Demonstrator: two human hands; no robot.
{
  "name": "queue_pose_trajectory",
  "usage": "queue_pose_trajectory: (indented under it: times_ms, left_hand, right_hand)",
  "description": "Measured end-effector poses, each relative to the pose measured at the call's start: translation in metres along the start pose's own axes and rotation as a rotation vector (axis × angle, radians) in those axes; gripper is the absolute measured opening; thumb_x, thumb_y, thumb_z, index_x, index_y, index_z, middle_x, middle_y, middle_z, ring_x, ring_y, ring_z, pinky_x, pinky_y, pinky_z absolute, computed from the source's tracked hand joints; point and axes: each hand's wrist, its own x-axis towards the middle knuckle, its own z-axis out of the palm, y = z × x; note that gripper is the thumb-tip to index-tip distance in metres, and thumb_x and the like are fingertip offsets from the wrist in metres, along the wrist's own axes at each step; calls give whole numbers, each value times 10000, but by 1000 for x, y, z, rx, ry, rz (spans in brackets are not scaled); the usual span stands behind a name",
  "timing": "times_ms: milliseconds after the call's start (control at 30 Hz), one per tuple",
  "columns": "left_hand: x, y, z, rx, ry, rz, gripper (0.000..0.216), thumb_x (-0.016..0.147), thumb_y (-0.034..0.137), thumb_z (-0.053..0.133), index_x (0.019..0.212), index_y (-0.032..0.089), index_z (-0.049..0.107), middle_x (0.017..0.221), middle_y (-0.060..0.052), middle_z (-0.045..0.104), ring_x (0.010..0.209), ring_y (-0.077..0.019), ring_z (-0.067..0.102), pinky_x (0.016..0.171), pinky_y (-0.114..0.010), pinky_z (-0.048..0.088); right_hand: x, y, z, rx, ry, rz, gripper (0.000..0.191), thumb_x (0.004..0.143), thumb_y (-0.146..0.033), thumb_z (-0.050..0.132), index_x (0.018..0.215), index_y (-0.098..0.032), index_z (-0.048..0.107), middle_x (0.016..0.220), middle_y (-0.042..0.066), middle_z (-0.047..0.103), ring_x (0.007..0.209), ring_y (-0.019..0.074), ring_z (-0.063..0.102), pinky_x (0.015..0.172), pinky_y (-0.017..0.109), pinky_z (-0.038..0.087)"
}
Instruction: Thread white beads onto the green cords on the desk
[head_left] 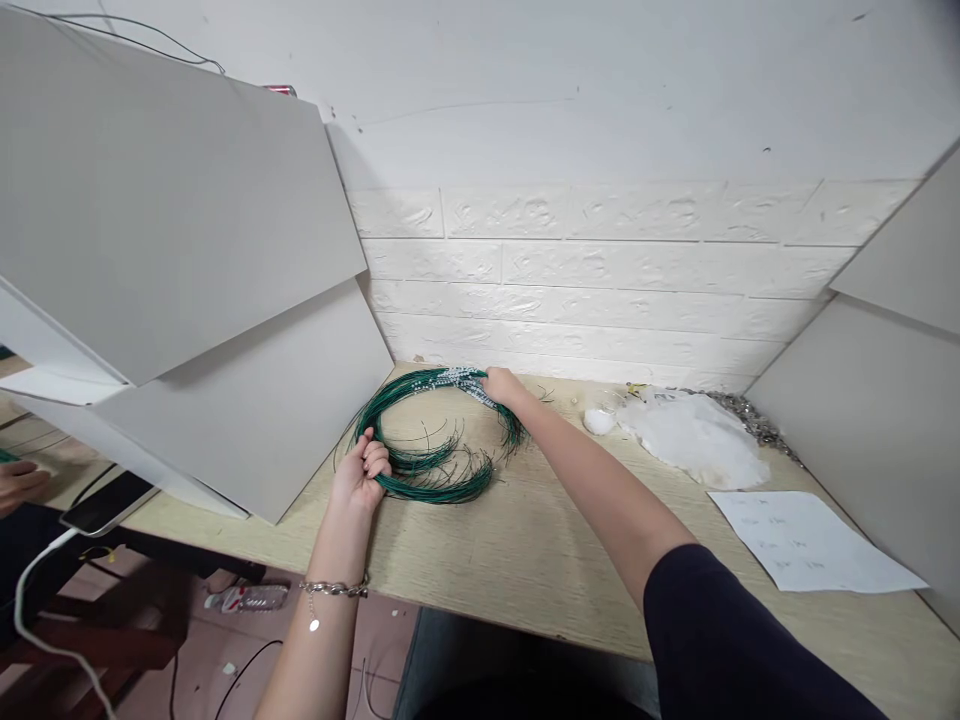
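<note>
A thick bundle of thin green wires (442, 490) curves in a loop over the wooden tabletop, its loose ends fanned out toward the middle. My left hand (364, 470) is closed round the left bend of the bundle. At the far side, my right hand (502, 385) grips the bundle beside a stretch of small white beads or sleeves (459, 377) threaded on the wires. More dark wire ends hang below the right hand. The fingertips of the right hand are partly hidden.
White panels (247, 390) stand left and right, a brick-patterned wall behind. On the right lie a white plastic bag (697, 435), a small white container (598, 420), metal bits (757, 420) and a paper sheet (810, 540). Another person's hand (21, 485) shows far left, near a phone (112, 500).
</note>
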Motion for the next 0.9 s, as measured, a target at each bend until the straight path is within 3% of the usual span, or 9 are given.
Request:
queue_pose_trajectory:
  times_ms: [167,567,733,900]
  left_hand:
    - [0,2,0,-106,-65,-10,325,907,221,208,734,118,463,438,85,195,288,-18,214,239,-106,125]
    - [-7,6,4,-237,-241,-16,323,909,230,183,819,110,468,464,85,165,294,-15,170,234,-104,108]
    - [-31,3,21,-205,-361,-40,333,910,234,163,888,112,472,474,82,167,295,-18,163,226,-95,102]
    - [-67,-2,38,-40,-494,-53,292,898,212,193,952,151,474,488,72,177,294,-23,118,218,-101,49]
  right_hand:
    - [-6,-5,-6,-2,62,-11,324,863,-305,337,1046,-134,541,1060,148,574,957,216,554,758,255,403]
    - [-20,-20,-36,-17,201,-54,336,887,-342,228,1078,-179,452,1026,114,570,924,234,544,721,318,415]
    - [-32,-16,-85,-88,343,-99,356,897,-367,191,1085,-178,426,983,125,572,875,243,546,710,340,411]
    - [-65,3,-176,-383,606,-149,466,910,-392,139,1138,-95,417,946,147,586,834,201,561,691,304,389]
